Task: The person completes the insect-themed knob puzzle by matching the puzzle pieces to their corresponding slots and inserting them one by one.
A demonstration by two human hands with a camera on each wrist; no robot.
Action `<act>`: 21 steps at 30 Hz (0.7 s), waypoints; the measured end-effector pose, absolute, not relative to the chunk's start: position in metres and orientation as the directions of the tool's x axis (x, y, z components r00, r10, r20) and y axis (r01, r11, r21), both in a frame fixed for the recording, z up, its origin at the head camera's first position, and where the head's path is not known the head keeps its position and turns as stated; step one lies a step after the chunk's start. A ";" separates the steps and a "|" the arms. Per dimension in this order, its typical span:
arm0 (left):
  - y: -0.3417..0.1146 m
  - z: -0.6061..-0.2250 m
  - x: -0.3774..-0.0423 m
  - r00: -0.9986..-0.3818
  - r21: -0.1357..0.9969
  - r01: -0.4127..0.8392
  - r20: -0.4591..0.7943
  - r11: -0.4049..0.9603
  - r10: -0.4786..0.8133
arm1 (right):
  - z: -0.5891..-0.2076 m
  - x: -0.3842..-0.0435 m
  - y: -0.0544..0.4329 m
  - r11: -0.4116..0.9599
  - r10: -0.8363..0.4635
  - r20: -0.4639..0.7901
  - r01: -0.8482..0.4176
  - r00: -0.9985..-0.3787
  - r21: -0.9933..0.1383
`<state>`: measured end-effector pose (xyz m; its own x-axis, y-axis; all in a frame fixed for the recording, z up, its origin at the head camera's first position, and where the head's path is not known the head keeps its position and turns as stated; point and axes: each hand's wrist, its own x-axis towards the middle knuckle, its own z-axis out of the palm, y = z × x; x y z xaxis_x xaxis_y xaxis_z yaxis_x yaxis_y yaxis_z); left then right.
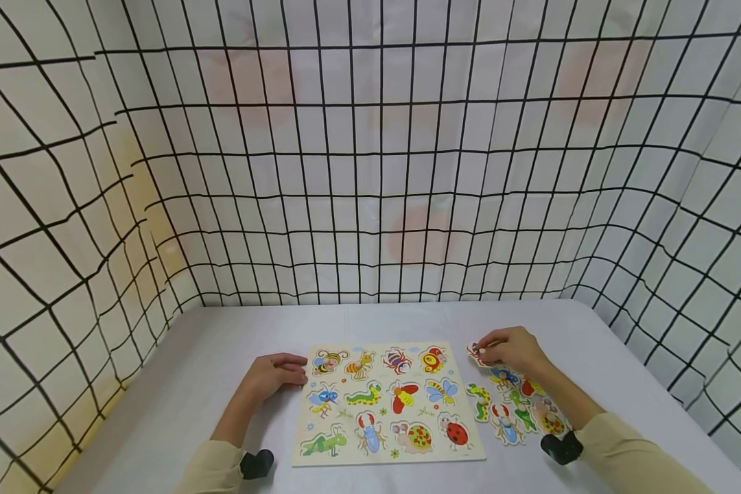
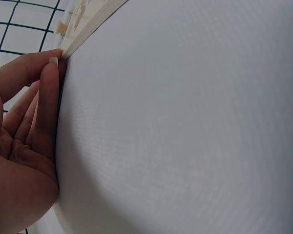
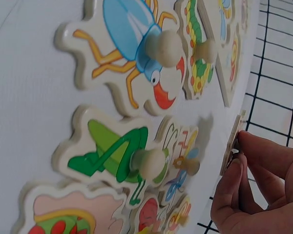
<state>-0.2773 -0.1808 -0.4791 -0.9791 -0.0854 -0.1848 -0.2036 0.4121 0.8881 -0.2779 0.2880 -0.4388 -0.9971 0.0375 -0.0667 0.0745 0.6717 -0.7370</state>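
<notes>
A wooden puzzle board (image 1: pixel 377 458) printed with insects lies flat on the white table. My left hand (image 1: pixel 276 374) lies on its side at the board's left edge, with thumb and forefinger fingertips touching the corner edge (image 2: pixel 95 22) in the left wrist view. Beyond the board's right side, my right hand (image 1: pixel 511 348) pinches a bug puzzle piece (image 1: pixel 474 355) with red legs between thumb and fingers. That piece (image 3: pixel 231 144) is seen edge-on in the right wrist view, raised beside other pieces. Its picture side is mostly hidden by my fingers.
Right of the board lie several knobbed pieces: a caterpillar (image 1: pixel 480 401), a stag beetle (image 1: pixel 508 425), a grasshopper (image 3: pixel 107 151) and a snail (image 1: pixel 548 417), some crowded together under my right forearm. A white wall with a black grid (image 1: pixel 370 171) surrounds the table.
</notes>
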 end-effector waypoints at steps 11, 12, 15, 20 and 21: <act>-0.181 -0.476 -0.278 -0.976 0.883 -0.217 -0.197 0.416 -0.091 | -0.434 -0.279 0.267 0.677 -0.001 -0.055 0.040 -0.999 -0.735; -0.181 -0.476 -0.278 -0.976 0.882 -0.219 -0.199 0.417 -0.092 | -0.434 -0.279 0.265 0.679 -0.005 -0.049 0.033 -0.999 -0.733; -0.181 -0.475 -0.278 -0.976 0.884 -0.218 -0.200 0.414 -0.087 | -0.435 -0.280 0.260 0.679 -0.009 -0.046 0.027 -0.999 -0.734; -0.181 -0.475 -0.277 -0.976 0.888 -0.217 -0.201 0.405 -0.084 | -0.435 -0.281 0.251 0.662 -0.017 -0.055 0.030 -0.998 -0.749; -0.181 -0.475 -0.277 -0.976 0.888 -0.220 -0.202 0.403 -0.085 | -0.435 -0.282 0.249 0.659 -0.022 -0.055 0.027 -0.998 -0.751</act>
